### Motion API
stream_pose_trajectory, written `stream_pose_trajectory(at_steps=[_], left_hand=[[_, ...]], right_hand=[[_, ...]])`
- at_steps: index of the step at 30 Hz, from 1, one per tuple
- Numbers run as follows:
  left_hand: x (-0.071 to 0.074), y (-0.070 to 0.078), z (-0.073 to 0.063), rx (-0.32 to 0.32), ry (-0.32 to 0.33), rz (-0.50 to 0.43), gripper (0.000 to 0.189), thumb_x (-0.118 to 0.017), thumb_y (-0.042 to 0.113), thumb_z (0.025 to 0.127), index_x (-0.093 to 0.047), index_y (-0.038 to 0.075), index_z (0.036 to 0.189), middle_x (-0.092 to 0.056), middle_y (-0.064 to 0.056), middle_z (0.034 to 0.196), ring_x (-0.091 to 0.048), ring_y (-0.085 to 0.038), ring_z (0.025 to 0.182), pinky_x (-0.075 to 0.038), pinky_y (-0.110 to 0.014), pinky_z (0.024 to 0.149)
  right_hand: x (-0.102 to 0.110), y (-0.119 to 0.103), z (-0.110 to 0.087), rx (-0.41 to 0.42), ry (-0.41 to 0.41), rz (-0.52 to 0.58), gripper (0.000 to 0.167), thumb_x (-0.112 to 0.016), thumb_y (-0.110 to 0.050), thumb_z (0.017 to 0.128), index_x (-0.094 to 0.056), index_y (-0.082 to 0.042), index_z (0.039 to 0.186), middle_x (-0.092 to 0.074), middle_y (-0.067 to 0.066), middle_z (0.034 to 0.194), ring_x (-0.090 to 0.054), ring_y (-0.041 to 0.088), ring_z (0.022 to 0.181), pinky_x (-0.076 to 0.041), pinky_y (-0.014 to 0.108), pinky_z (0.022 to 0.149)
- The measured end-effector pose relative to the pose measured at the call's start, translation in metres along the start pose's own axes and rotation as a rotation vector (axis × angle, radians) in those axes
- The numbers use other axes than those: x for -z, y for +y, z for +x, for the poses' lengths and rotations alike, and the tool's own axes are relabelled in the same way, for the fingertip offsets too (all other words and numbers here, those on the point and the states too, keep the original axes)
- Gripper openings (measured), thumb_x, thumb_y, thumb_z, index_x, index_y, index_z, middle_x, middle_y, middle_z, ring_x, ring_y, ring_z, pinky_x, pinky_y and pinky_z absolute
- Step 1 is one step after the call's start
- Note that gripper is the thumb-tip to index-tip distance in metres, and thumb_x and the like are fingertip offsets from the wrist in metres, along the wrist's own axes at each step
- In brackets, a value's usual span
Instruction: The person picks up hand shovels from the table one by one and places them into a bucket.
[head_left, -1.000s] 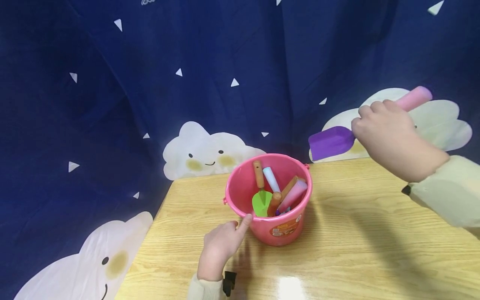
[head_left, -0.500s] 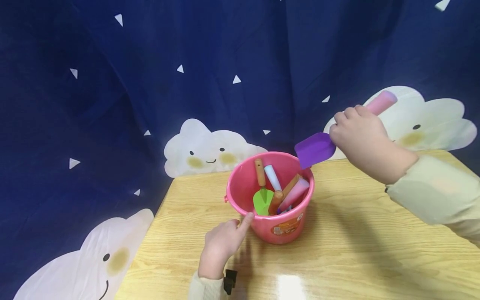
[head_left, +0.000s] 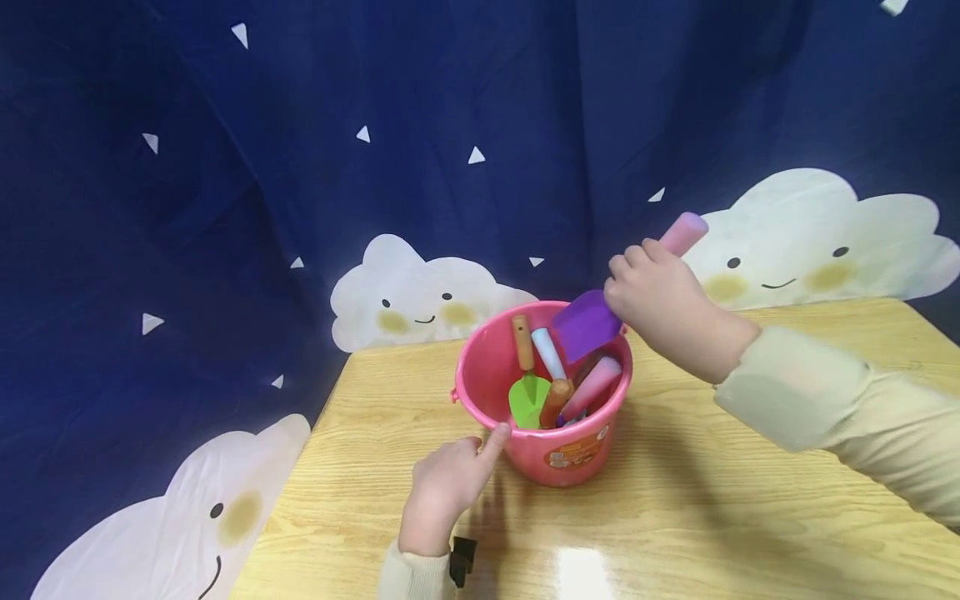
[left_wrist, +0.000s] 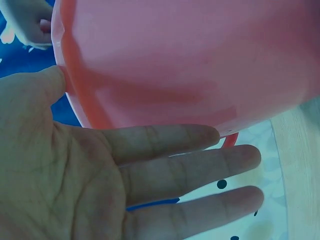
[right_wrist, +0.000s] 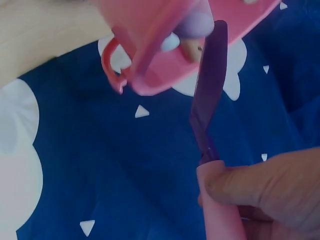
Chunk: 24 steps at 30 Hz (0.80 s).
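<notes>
A pink bucket [head_left: 558,460] stands on the table, holding a green trowel [head_left: 529,400] with a wooden handle and several other handled tools. My right hand [head_left: 660,300] grips the pink handle of a purple toy shovel [head_left: 587,327]. In the head view the shovel's blade overlaps the bucket's back right opening, tilted down to the left. My left hand [head_left: 450,483] is at the bucket's front left, with its thumb on the rim. Its fingers [left_wrist: 185,172] lie straight along the outer wall in the left wrist view. The tool heads deep in the bucket are mostly hidden.
The light wooden table [head_left: 675,517] extends to the right of the bucket. Behind it hangs a dark blue curtain [head_left: 420,75] with white triangles and smiling clouds. A light blue handle [head_left: 548,353] and a pink handle [head_left: 592,387] lean inside the bucket.
My right hand has carried the purple shovel left and down, from right of the bucket to over its opening. The left hand has stayed at the rim.
</notes>
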<state>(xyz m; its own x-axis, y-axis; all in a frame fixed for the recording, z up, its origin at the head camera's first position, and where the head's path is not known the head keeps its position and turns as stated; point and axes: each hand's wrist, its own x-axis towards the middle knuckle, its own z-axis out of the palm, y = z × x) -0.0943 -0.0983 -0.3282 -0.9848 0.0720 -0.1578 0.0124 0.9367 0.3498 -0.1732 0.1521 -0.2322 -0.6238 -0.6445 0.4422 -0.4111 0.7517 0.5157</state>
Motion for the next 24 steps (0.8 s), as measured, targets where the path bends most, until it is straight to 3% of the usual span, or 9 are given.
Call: stream_pose_trajectory(at_steps=[6, 11, 12, 14, 17, 19, 21, 24], left_hand=[[0.001, 0.001, 0.000, -0.003, 0.000, 0.000, 0.080, -0.017, 0.067, 0.086, -0.062, 0.007, 0.111, -0.064, -0.010, 0.103, -0.059, -0.033, 0.095, -0.042, -0.049, 0.069], [0.001, 0.001, 0.000, -0.001, 0.002, -0.004, 0.077, -0.018, 0.065, 0.088, -0.063, 0.006, 0.111, -0.064, -0.010, 0.103, -0.059, -0.033, 0.094, -0.042, -0.050, 0.068], [0.000, 0.001, 0.000, 0.000, 0.002, -0.005, 0.076, -0.019, 0.064, 0.088, -0.063, 0.006, 0.111, -0.064, -0.011, 0.103, -0.059, -0.034, 0.095, -0.042, -0.050, 0.068], [0.000, 0.001, -0.001, 0.002, 0.003, -0.004, 0.076, -0.019, 0.064, 0.088, -0.063, 0.006, 0.111, -0.064, -0.011, 0.103, -0.059, -0.034, 0.095, -0.042, -0.049, 0.068], [0.000, 0.001, 0.000, 0.000, 0.003, -0.001, 0.078, -0.018, 0.065, 0.087, -0.063, 0.006, 0.110, -0.064, -0.011, 0.102, -0.059, -0.034, 0.094, -0.042, -0.049, 0.068], [0.000, 0.001, 0.000, -0.002, 0.003, 0.000, 0.078, -0.017, 0.066, 0.087, -0.063, 0.007, 0.109, -0.064, -0.011, 0.102, -0.059, -0.034, 0.094, -0.042, -0.048, 0.067], [0.000, 0.001, 0.000, -0.004, 0.003, 0.001, 0.079, -0.017, 0.067, 0.086, -0.063, 0.007, 0.110, -0.064, -0.011, 0.102, -0.059, -0.034, 0.094, -0.042, -0.048, 0.068], [0.000, 0.001, 0.000, -0.003, 0.004, -0.002, 0.079, -0.017, 0.066, 0.087, -0.063, 0.006, 0.109, -0.064, -0.012, 0.102, -0.059, -0.034, 0.094, -0.042, -0.049, 0.068]], right_hand=[[-0.007, -0.017, 0.006, 0.052, -0.032, -0.067, 0.014, -0.077, -0.006, 0.061, -0.064, -0.004, 0.067, -0.052, 0.010, 0.067, -0.047, 0.024, 0.066, -0.039, 0.037, 0.070], [-0.015, -0.030, 0.009, 0.106, 0.032, -0.085, 0.014, -0.075, -0.012, 0.069, -0.063, -0.006, 0.064, -0.050, 0.009, 0.065, -0.045, 0.023, 0.064, -0.038, 0.036, 0.071], [-0.016, -0.032, 0.009, 0.122, 0.035, -0.090, 0.016, -0.075, -0.015, 0.070, -0.063, -0.007, 0.064, -0.051, 0.008, 0.065, -0.045, 0.022, 0.065, -0.038, 0.036, 0.072], [-0.018, -0.036, 0.009, 0.149, 0.034, -0.094, 0.032, -0.074, -0.038, 0.070, -0.065, -0.008, 0.066, -0.054, 0.008, 0.068, -0.046, 0.023, 0.067, -0.037, 0.037, 0.074], [-0.021, -0.043, 0.009, 0.189, -0.021, -0.115, 0.037, -0.075, -0.046, 0.065, -0.068, -0.011, 0.074, -0.060, 0.008, 0.077, -0.050, 0.023, 0.074, -0.036, 0.040, 0.081], [-0.022, -0.047, 0.010, 0.210, -0.055, -0.130, 0.034, -0.076, -0.043, 0.064, -0.069, -0.014, 0.078, -0.062, 0.007, 0.082, -0.052, 0.024, 0.080, -0.035, 0.043, 0.086], [-0.022, -0.052, 0.012, 0.232, -0.074, -0.144, 0.022, -0.079, -0.026, 0.064, -0.070, -0.016, 0.081, -0.063, 0.006, 0.086, -0.053, 0.024, 0.085, -0.033, 0.045, 0.090], [-0.023, -0.059, 0.015, 0.259, -0.085, -0.168, 0.022, -0.080, -0.024, 0.063, -0.071, -0.017, 0.082, -0.064, 0.004, 0.086, -0.054, 0.023, 0.086, -0.032, 0.045, 0.092]])
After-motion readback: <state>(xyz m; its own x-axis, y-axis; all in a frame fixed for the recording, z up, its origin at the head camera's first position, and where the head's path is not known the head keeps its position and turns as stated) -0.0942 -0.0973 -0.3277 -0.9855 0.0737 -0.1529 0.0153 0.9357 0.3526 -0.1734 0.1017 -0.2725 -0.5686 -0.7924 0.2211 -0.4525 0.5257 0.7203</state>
